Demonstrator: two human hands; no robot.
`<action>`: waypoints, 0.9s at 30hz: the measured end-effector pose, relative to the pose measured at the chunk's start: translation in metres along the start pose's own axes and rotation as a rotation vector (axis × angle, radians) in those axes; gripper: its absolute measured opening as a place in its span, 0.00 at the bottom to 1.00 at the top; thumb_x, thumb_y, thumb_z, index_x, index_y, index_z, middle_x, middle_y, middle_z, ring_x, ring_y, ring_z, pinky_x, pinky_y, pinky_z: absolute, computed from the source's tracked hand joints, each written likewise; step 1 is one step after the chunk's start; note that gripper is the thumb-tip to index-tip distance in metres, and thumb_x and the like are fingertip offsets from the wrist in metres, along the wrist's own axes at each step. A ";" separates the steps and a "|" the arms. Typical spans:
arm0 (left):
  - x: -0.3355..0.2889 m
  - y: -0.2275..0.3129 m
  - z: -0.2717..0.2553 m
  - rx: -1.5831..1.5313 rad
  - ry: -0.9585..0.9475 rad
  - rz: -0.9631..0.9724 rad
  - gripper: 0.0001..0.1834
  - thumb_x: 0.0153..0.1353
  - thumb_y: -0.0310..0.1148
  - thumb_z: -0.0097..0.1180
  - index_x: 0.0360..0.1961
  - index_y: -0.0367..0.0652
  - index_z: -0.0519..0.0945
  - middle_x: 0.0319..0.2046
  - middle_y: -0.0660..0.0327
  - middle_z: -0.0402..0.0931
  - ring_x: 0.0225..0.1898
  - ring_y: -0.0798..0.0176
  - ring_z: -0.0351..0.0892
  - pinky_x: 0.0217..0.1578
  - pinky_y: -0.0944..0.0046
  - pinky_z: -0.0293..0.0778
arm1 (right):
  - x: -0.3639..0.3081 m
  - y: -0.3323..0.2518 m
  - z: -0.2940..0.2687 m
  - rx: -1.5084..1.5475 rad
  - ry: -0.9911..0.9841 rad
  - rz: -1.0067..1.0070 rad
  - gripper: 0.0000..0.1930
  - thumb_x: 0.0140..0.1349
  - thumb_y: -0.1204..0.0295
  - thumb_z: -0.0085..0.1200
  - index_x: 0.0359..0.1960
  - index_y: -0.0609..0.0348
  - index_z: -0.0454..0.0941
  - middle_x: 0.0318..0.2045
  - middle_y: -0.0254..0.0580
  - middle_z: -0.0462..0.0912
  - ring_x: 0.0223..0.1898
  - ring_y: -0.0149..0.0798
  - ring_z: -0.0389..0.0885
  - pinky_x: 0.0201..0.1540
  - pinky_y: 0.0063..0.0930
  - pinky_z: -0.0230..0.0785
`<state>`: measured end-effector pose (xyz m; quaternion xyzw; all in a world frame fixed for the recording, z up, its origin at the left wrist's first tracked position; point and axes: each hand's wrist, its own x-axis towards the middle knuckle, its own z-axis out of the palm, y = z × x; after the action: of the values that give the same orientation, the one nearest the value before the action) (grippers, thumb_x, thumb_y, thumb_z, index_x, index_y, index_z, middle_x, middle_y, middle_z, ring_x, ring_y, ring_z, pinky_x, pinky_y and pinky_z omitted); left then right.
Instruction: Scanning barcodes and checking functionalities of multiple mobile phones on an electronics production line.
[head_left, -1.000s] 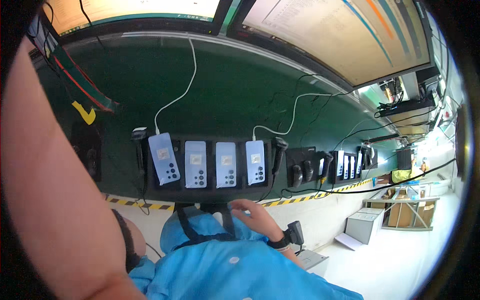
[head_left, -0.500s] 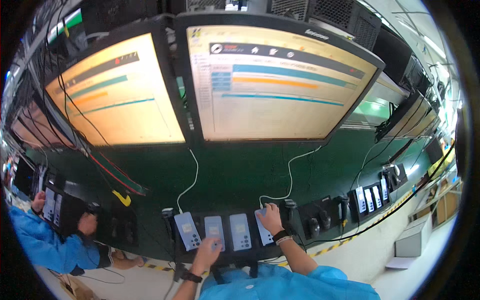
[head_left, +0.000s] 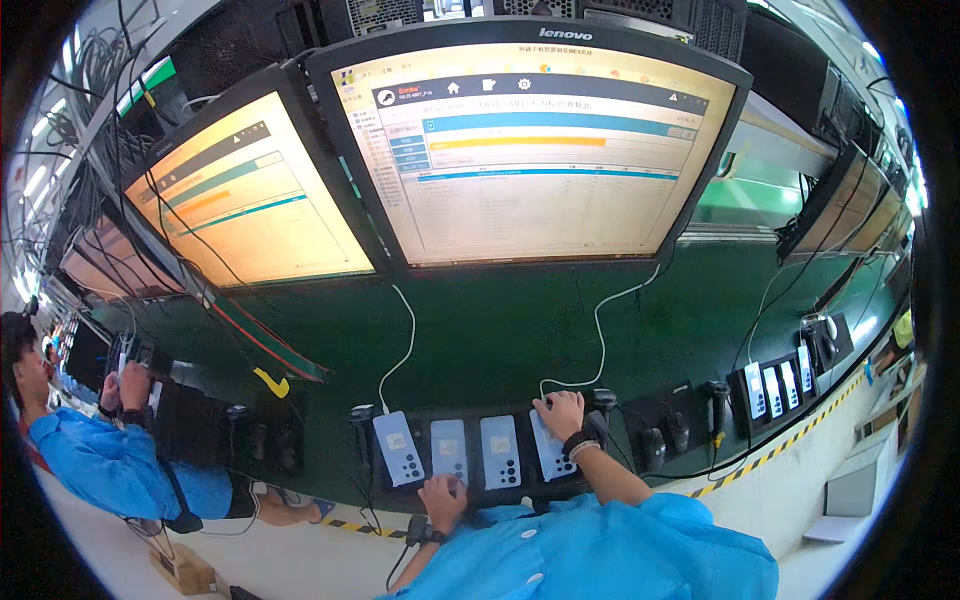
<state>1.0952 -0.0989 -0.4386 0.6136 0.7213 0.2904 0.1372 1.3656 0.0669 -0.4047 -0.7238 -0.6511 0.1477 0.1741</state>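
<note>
Four light-blue phones lie back up in a row on a dark tray. My right hand (head_left: 562, 415) bends over the top end of the rightmost phone (head_left: 553, 455), its fingers closed where a white cable (head_left: 600, 335) comes in. The plug is hidden under them. My left hand (head_left: 442, 498) is curled at the lower edge of the second phone (head_left: 449, 448) from the left; what its fingers hold, if anything, is hidden. The leftmost phone (head_left: 399, 450) lies tilted, with another white cable (head_left: 412, 335) running to its top. Between my hands rests the third phone (head_left: 500, 453).
Two lit monitors (head_left: 540, 225) stand behind the green bench top (head_left: 500, 330). Handheld scanners (head_left: 604, 402) flank the tray. To the right are mice (head_left: 652, 445) and another tray of phones (head_left: 773, 390). A co-worker in blue (head_left: 130, 460) sits at the left.
The view has shifted, and the bench now appears lower. My left hand has drawn back toward the second phone's lower edge. My right hand stays at the rightmost phone's top. The co-worker's hands have come together.
</note>
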 end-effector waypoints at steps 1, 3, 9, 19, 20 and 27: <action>-0.003 0.003 0.001 0.024 0.024 0.019 0.07 0.50 0.36 0.56 0.31 0.48 0.78 0.29 0.63 0.74 0.38 0.56 0.72 0.41 0.53 0.60 | -0.002 0.002 0.000 0.027 -0.017 0.003 0.22 0.58 0.47 0.51 0.35 0.53 0.84 0.40 0.45 0.80 0.53 0.48 0.71 0.65 0.50 0.47; -0.006 0.006 0.004 0.056 0.045 0.030 0.07 0.49 0.36 0.56 0.30 0.48 0.78 0.28 0.63 0.74 0.38 0.56 0.72 0.41 0.53 0.60 | -0.007 0.010 0.001 0.061 -0.012 0.003 0.22 0.58 0.48 0.53 0.41 0.54 0.82 0.41 0.44 0.80 0.55 0.47 0.70 0.67 0.48 0.45; -0.007 0.006 0.009 0.121 0.090 0.059 0.14 0.46 0.37 0.55 0.34 0.42 0.74 0.35 0.52 0.71 0.41 0.46 0.69 0.43 0.50 0.60 | -0.017 0.022 -0.009 0.129 0.131 -0.214 0.25 0.52 0.53 0.60 0.43 0.60 0.78 0.39 0.47 0.79 0.46 0.48 0.74 0.55 0.45 0.57; -0.019 -0.056 0.055 0.636 0.384 0.177 0.26 0.60 0.50 0.52 0.47 0.36 0.73 0.41 0.46 0.75 0.49 0.41 0.70 0.47 0.41 0.64 | -0.021 -0.002 0.004 0.065 0.055 -0.104 0.35 0.50 0.45 0.60 0.52 0.61 0.73 0.51 0.49 0.74 0.61 0.49 0.66 0.70 0.52 0.42; -0.021 -0.055 0.057 0.634 0.376 0.181 0.26 0.60 0.50 0.52 0.47 0.36 0.73 0.41 0.46 0.75 0.49 0.41 0.70 0.47 0.41 0.64 | -0.021 0.000 0.003 0.063 0.053 -0.096 0.35 0.50 0.45 0.60 0.52 0.61 0.73 0.51 0.49 0.74 0.61 0.49 0.66 0.70 0.52 0.42; 0.001 0.013 0.019 0.238 0.005 -0.046 0.15 0.48 0.33 0.52 0.38 0.40 0.71 0.36 0.52 0.66 0.44 0.48 0.66 0.47 0.50 0.58 | -0.010 0.018 0.005 0.057 0.005 0.005 0.27 0.48 0.52 0.61 0.43 0.62 0.76 0.46 0.49 0.76 0.58 0.49 0.68 0.67 0.48 0.50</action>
<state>1.1158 -0.0919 -0.4455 0.6082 0.7648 0.2010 0.0683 1.3783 0.0558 -0.4174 -0.7205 -0.6445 0.1649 0.1958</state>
